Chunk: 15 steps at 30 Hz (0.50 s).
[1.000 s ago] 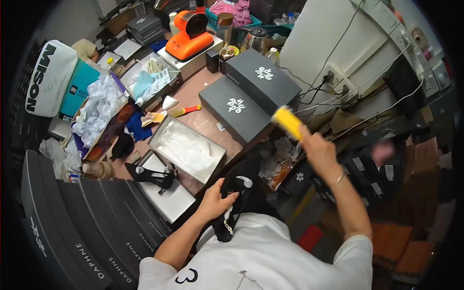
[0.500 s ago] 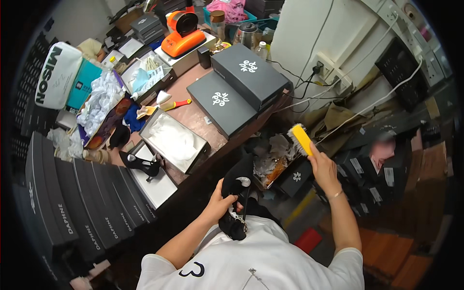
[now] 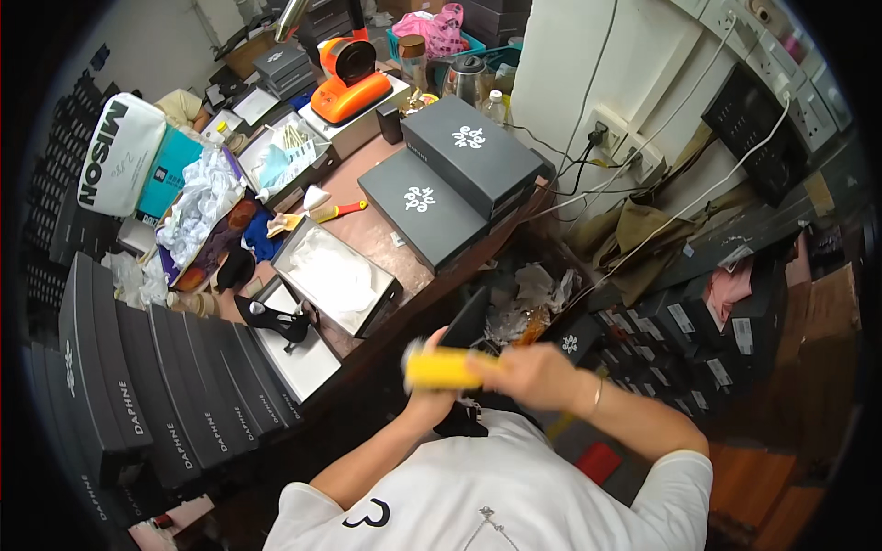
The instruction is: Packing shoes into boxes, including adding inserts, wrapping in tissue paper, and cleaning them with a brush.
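Note:
A black high-heeled shoe [image 3: 467,320] is gripped in my left hand [image 3: 428,406], close in front of my shirt. Much of the shoe hides behind my hands and a yellow brush. My right hand [image 3: 540,375] is closed round one end of that brush [image 3: 439,369], which is smeared by motion and lies across the view over my left hand. Its pale bristles show at the left end; whether they touch the shoe I cannot tell. A second black heeled shoe [image 3: 272,320] lies on its side on a white box lining [image 3: 308,369] at the table's edge.
An open box with white tissue [image 3: 333,274] stands on the table, near grey lidded boxes [image 3: 423,197]. Stacked dark boxes [image 3: 188,376] line the left. Below the table's right edge sits a litter-filled box [image 3: 528,303]. A white cable [image 3: 675,216] hangs at the right.
My right hand has swung the brush left and inward, from out at the right to over my left hand. The shoe in my left hand has turned, its dark underside now showing.

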Each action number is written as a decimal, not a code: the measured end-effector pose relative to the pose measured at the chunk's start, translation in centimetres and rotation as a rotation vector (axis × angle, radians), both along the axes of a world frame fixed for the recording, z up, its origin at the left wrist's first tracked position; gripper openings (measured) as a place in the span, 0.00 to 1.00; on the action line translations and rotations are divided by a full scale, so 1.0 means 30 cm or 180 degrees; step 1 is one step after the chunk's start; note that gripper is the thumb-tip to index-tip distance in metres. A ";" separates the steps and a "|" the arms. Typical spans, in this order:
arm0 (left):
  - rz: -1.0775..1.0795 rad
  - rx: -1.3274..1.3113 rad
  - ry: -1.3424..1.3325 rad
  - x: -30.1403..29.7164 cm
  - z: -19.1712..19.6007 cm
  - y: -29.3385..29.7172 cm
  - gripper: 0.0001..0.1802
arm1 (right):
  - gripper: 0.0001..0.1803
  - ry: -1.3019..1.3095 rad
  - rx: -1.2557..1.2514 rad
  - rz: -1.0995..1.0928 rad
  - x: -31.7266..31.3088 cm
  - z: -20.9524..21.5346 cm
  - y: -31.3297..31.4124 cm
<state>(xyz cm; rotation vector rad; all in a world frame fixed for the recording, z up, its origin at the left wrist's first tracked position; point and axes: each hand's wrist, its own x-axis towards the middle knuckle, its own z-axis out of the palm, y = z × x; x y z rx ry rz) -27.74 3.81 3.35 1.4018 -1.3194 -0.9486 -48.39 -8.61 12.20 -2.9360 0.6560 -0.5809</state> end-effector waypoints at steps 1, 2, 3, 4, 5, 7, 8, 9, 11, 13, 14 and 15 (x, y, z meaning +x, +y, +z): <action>0.0145 0.0154 0.0378 -0.016 0.017 -0.009 0.38 | 0.18 0.0007 0.0155 0.0180 0.009 -0.012 0.012; 0.0085 0.0575 0.1009 0.007 0.025 -0.005 0.39 | 0.17 0.0066 0.0086 -0.0065 0.006 -0.014 0.016; 0.0029 0.1000 0.1637 0.031 0.043 -0.009 0.39 | 0.15 0.0129 0.0017 -0.0306 -0.006 -0.013 0.009; 0.0071 0.1221 0.1443 0.031 0.075 -0.041 0.41 | 0.13 0.0159 -0.0085 -0.0502 -0.010 -0.012 -0.020; -0.0044 0.0903 0.1044 0.045 0.070 -0.048 0.41 | 0.12 0.0191 -0.0187 -0.0696 -0.005 -0.012 -0.041; -0.0076 0.0730 0.0855 0.059 0.044 -0.057 0.41 | 0.16 -0.0005 -0.0073 -0.0076 0.045 -0.027 -0.011; 0.0047 0.0908 0.1092 0.049 0.047 -0.044 0.41 | 0.18 -0.0104 0.0004 0.0213 0.067 -0.038 0.015; 0.0270 0.1246 0.1745 0.071 0.055 -0.059 0.40 | 0.19 0.0058 -0.0184 -0.0438 0.046 -0.072 -0.060; 0.0327 0.1189 0.1735 0.117 0.092 -0.111 0.39 | 0.21 0.0664 0.0014 -0.1960 0.002 -0.020 -0.206; 0.0768 0.0913 0.1881 0.155 0.077 -0.187 0.37 | 0.13 -0.0669 0.0398 -0.1494 0.131 0.075 -0.070; 0.0961 0.0959 0.2255 0.177 0.032 -0.204 0.36 | 0.19 -0.0546 0.0432 -0.0789 0.184 0.108 0.028; 0.1132 0.0916 0.2638 0.208 -0.008 -0.247 0.35 | 0.24 -0.0283 0.0490 -0.0531 0.245 0.132 0.129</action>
